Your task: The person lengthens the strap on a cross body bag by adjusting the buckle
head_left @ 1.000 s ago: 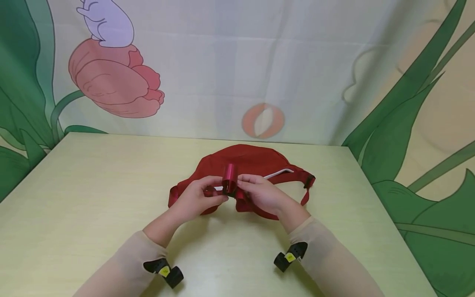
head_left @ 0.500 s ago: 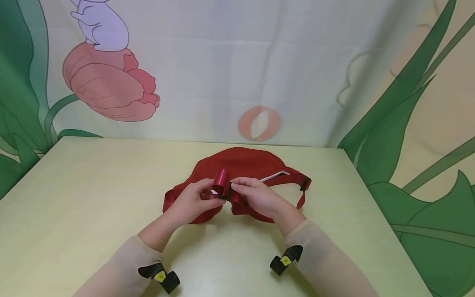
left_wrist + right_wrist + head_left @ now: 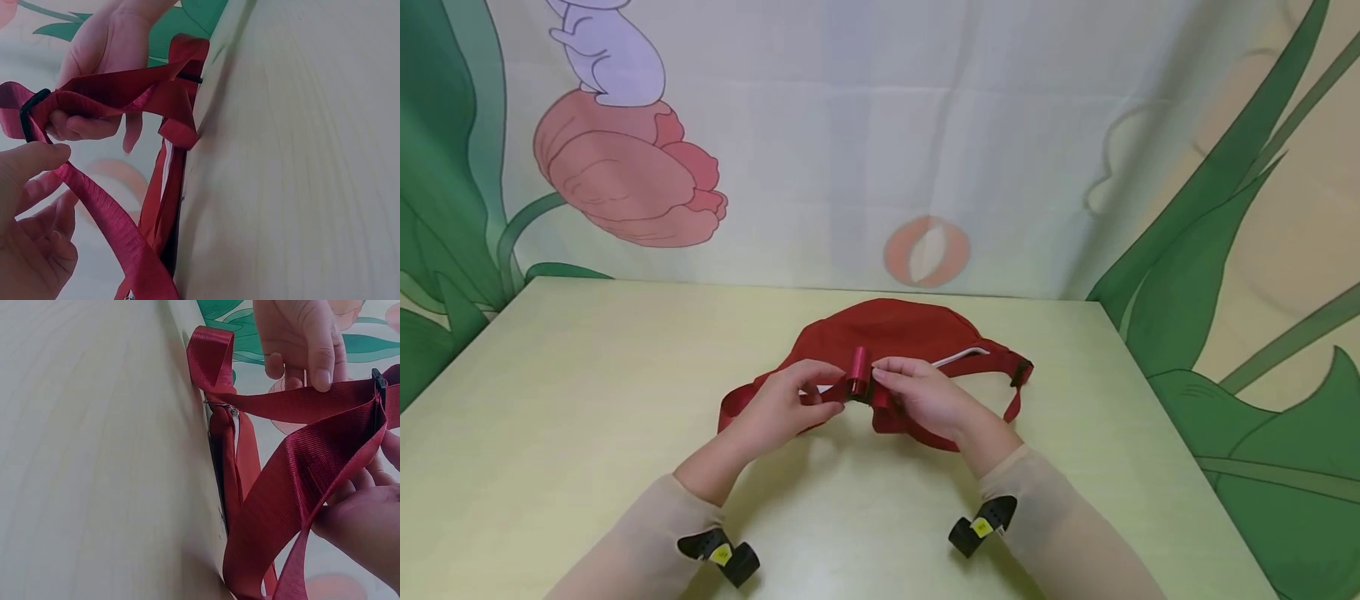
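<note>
A red waist bag lies on the table, its red webbing strap raised and folded in front of it. A black strap slider sits on the webbing, where a short loop stands up between the hands. My left hand holds the strap's edge lightly between thumb and index finger, left of the slider, with the other fingers loosely bent. My right hand pinches the strap close beside the slider. In the left wrist view, its fingers curl beneath the webbing. Part of the right hand is hidden by the strap.
The pale wooden table extends to both sides and in front. Behind it hangs a printed cloth with flowers and leaves. A black buckle is at the bag's right end. Both sleeves carry small black wrist cameras.
The standing loop has tilted left, then come upright again and become narrower. My left hand has shifted slightly left, drawing the strap's left end outward. My right hand stays nearly in place.
</note>
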`<state>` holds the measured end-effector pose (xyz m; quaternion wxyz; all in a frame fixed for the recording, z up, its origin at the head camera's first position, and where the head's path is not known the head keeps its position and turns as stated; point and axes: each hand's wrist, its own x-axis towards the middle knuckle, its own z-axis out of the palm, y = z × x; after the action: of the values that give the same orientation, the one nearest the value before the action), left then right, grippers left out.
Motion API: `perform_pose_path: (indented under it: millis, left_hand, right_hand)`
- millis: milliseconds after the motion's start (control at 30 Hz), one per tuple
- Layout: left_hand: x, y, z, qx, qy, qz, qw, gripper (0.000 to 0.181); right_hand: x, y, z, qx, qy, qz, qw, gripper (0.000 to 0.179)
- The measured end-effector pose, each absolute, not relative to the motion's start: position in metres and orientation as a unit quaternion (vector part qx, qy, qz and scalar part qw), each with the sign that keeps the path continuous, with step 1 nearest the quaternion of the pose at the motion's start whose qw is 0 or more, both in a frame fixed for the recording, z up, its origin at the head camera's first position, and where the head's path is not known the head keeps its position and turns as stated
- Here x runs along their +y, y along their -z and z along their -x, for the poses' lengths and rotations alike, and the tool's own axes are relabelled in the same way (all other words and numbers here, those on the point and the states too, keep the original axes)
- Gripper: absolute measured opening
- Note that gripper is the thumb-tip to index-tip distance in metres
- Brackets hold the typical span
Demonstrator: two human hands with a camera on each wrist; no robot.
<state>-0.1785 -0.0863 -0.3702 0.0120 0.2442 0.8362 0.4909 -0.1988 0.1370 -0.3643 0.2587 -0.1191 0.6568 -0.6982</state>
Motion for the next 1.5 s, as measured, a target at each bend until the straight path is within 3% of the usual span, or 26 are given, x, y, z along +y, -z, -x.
perform_pose_path:
  millis: [267,733,1067,1500]
  left_hand:
    - [-0.078,0.366,0.176,0.824,-0.505,-0.257,0.005,0.044]
    - [-0.087,0.37,0.177,0.842,-0.473,-0.259,-0.018,0.028]
    - [-0.079,0.371,0.176,0.827,-0.486,-0.282,-0.015,0.043]
    - [-0.082,0.369,0.175,0.842,-0.47,-0.265,-0.025,0.029]
  right_hand:
    - [0.134,0.362,0.199,0.657,0.694,0.132,0.263,0.024]
    - [0.135,0.361,0.198,0.659,0.692,0.131,0.262,0.021]
    - [0.136,0.363,0.199,0.657,0.691,0.126,0.274,0.023]
    - [0.136,0.362,0.197,0.655,0.694,0.13,0.268,0.022]
